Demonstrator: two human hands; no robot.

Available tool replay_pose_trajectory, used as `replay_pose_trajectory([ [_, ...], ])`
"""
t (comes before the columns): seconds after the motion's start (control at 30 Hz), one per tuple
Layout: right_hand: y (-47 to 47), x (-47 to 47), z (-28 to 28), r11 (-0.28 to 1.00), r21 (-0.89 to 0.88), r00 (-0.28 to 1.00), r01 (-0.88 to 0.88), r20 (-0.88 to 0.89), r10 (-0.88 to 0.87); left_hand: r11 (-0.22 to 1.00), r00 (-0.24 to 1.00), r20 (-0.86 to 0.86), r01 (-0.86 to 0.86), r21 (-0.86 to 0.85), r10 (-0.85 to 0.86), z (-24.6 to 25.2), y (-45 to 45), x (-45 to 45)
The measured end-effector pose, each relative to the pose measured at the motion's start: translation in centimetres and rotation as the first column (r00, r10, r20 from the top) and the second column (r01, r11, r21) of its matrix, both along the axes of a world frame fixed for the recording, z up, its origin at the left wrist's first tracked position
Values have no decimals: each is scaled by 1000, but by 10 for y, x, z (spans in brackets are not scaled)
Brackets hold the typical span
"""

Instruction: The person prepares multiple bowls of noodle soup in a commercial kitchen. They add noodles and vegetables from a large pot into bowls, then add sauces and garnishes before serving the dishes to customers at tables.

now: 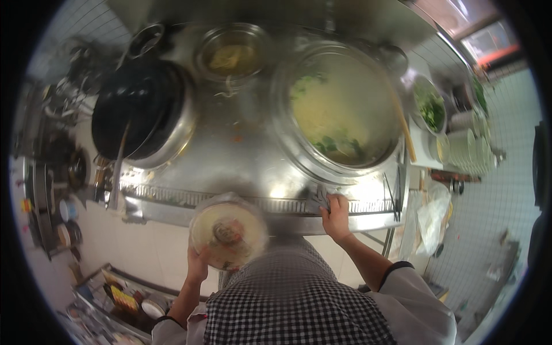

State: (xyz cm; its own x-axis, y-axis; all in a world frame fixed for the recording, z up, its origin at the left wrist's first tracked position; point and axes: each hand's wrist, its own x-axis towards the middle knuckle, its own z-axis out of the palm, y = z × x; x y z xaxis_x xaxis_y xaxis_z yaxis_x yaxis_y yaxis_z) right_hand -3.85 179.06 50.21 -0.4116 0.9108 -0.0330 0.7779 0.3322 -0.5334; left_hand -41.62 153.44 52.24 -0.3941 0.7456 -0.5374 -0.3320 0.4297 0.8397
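My left hand (198, 262) grips the side of a pale round bowl (252, 226) in front of my checked apron. Something greyish and reddish lies in the middle of the bowl, too blurred to name. Clear plastic seems to surround its rim. My right hand (337, 217) holds a crumpled grey cloth (318, 202) against the slotted drain strip (276, 204) along the front of the steel stove top (228, 159). Beyond that hand stands a large steel pot (297, 161) of steaming, pale yellowish liquid (332, 114) with green leaves in it.
A black wok (138, 99) with a long-handled utensil (118, 172) stands left. Behind is a smaller pot (202, 64) holding noodles (230, 58). A wooden stick (403, 120) leans on the large pot's right rim. Further right are a bowl of greens (431, 108) and stacked bowls (468, 148).
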Motion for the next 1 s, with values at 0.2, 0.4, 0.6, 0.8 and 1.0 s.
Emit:
replay_pose_trajectory([
  [0.2, 46, -141, -50, 959, 29, 954, -283, 110, 279, 996, 1000, -8, -15, 83, 15, -2, 1, 17],
  [0.4, 139, -270, -113, 975, 135, 961, -175, 240, 139, 996, 996, 11, -88, 24, 88, 17, 17, 27],
  [0.6, 159, -372, -70, 768, 165, 760, -619, 375, 531, 993, 992, -76, -99, 67, 104, 23, 22, 27],
  [0.8, 49, -363, -110, 319, 434, 403, -843, 116, 908, 991, 990, -43, -131, 16, 132, 22, 23, 30],
  [1.0, 147, -366, -77, 964, 65, 827, -260, -501, 256, 989, 989, 32, -145, 22, 144, 20, 22, 26],
])
